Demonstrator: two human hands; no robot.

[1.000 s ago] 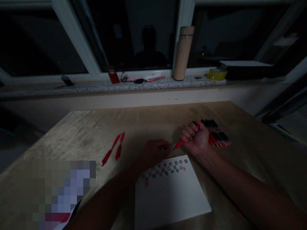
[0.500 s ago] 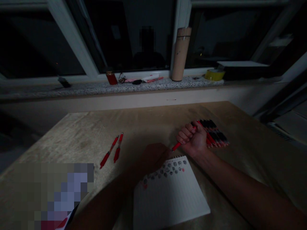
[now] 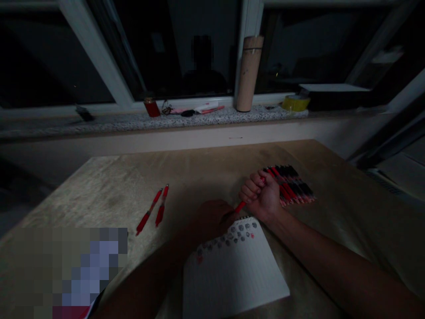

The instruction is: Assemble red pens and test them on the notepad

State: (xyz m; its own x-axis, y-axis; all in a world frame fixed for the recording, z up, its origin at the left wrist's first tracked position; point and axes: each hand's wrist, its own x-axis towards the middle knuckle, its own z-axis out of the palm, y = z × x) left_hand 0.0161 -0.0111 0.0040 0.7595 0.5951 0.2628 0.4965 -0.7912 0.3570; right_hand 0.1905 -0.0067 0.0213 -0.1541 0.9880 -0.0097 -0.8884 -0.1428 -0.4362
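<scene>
A red pen (image 3: 240, 206) slants down to the left out of my right hand (image 3: 262, 195), whose fingers are wrapped round its upper part. My left hand (image 3: 214, 216) is closed at the pen's lower end, the fingertips over its tip; they are dark, and details are hard to see. Under and beside my left hand lies a spiral notepad (image 3: 232, 274) with lined paper, a row of dark scribbled circles and two small red marks near its top. Just beyond my right hand, several red and black pens (image 3: 294, 186) lie side by side.
Two red pens (image 3: 149, 212) lie on the table (image 3: 109, 186) to the left. Along the granite sill (image 3: 116, 122) stand a wooden-looking flask (image 3: 249, 75), a yellow tape roll (image 3: 295, 103) and a small red jar (image 3: 152, 107). A blurred-out patch covers the lower left.
My left fingers have come over the pen's tip, which showed just past them before. My right hand has shifted slightly left with the pen. The view has moved a little.
</scene>
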